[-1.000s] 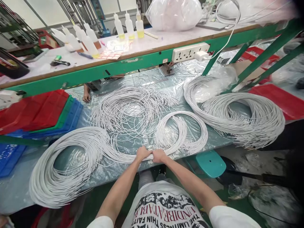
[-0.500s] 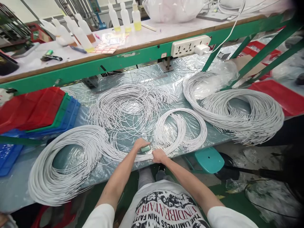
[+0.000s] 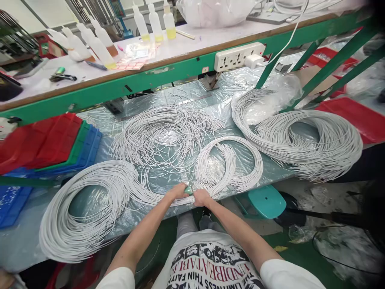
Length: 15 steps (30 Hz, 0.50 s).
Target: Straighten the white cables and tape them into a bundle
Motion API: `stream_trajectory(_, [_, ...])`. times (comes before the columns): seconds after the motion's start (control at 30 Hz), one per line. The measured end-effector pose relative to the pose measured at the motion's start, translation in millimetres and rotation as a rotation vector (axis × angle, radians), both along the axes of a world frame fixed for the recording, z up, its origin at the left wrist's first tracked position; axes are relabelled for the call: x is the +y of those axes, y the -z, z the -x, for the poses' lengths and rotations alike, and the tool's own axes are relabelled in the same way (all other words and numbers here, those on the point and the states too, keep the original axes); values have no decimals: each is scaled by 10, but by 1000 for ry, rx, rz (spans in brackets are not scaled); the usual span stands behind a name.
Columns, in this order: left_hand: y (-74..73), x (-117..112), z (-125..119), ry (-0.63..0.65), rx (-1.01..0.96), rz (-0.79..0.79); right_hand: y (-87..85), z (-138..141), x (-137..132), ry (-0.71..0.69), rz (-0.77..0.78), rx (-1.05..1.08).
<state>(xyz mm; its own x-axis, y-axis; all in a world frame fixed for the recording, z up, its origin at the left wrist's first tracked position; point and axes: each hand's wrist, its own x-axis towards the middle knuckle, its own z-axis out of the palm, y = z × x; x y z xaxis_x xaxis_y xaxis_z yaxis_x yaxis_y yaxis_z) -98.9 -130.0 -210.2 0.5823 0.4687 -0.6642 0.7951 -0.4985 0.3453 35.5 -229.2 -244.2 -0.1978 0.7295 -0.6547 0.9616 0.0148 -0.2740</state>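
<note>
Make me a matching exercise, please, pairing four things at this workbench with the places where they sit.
Things:
1. power strip
2. teal stool
3. stacked trays
4. small green piece

Places:
A. between the left hand and the right hand
B. on the green shelf rail
C. low down by the front edge of the table, to the person's right
D. on the table's left side, below the shelf

Pairs: 1-B, 2-C, 3-D, 4-A.

Green-framed workbench (image 3: 150, 76), teal stool (image 3: 261, 200), green floor (image 3: 288, 237)
</note>
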Motion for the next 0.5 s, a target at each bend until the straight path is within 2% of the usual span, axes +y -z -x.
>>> stream_trajectory(0.13, [-20,88,-54,91,9,27,-25,8,-6,-20,8,-11])
stream_trajectory(0.27, [-153,108,-123,107,-19,18,-53,9,5,-7,13,-8])
stream_trajectory(0.37, [-318,-80,-64,78,-54,22,-66,5,34,-3,16,2])
stream_trajectory(0.5, [-495,-521,134,-14,-93,20,-75,26,67,-4,23,22])
